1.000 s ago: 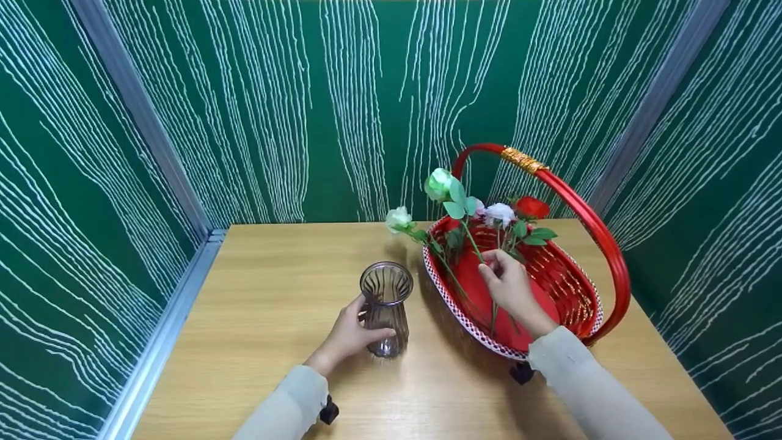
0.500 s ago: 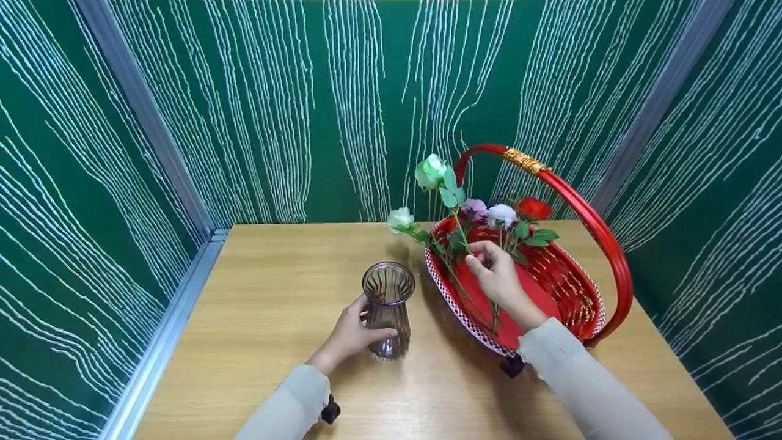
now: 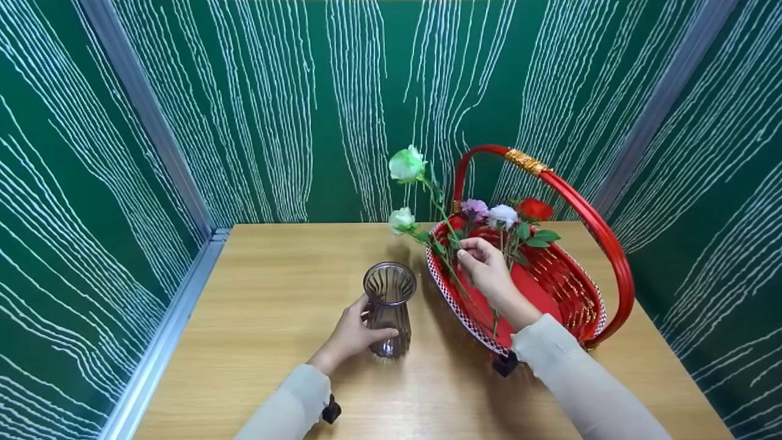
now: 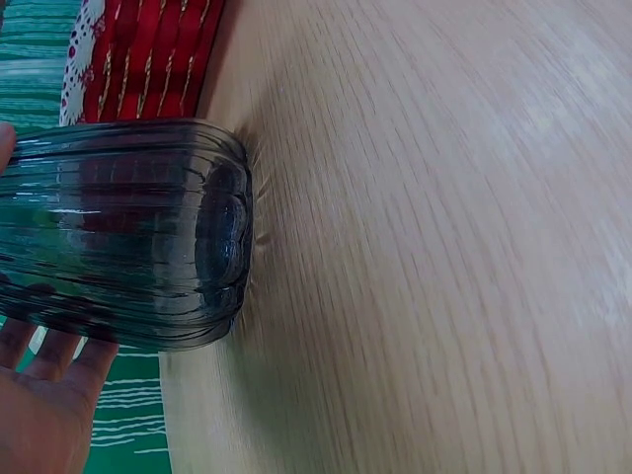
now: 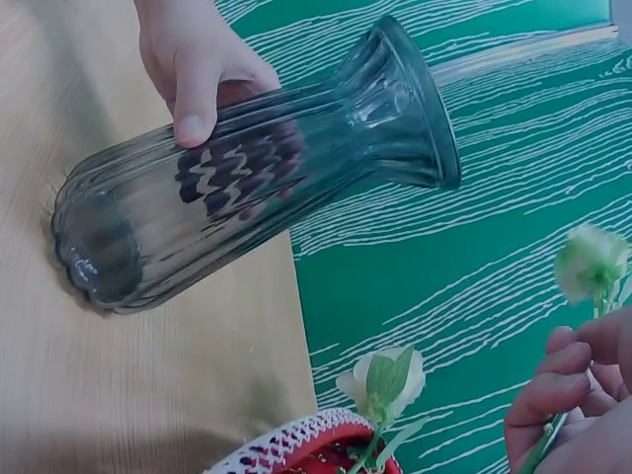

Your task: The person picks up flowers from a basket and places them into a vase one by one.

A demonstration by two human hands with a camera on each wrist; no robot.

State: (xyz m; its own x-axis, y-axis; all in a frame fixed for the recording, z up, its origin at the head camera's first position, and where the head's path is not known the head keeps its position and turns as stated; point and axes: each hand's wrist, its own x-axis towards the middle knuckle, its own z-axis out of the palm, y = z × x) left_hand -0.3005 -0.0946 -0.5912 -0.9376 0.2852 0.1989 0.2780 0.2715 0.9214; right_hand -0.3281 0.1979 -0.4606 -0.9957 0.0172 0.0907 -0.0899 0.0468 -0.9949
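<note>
A ribbed, smoky glass vase [image 3: 390, 321] stands upright on the table, its flared mouth upward. My left hand [image 3: 349, 337] grips its side, thumb in front and fingers behind; the left wrist view shows the vase's base [image 4: 222, 237] on the wood. Over the red basket [image 3: 568, 287], my right hand [image 3: 489, 276] pinches the stem of a pale green rose [image 3: 407, 164] between thumb and fingers. That bloom points up and left. In the right wrist view the rose [image 5: 591, 262] rises past the curled fingers. A creamy white flower [image 3: 401, 220] leans out over the basket's left rim.
Inside the basket at the back are a purple flower [image 3: 475, 209], a pale lilac flower [image 3: 503, 216] and a red flower [image 3: 536, 209]. The basket's tall arched handle [image 3: 602, 235] curves over its right side. Green walls with white streaks enclose the wooden table [image 3: 275, 293].
My right hand has moved left with the green rose, whose bloom has swung left and up, closer to above the vase. The left hand and the vase have stayed in place.
</note>
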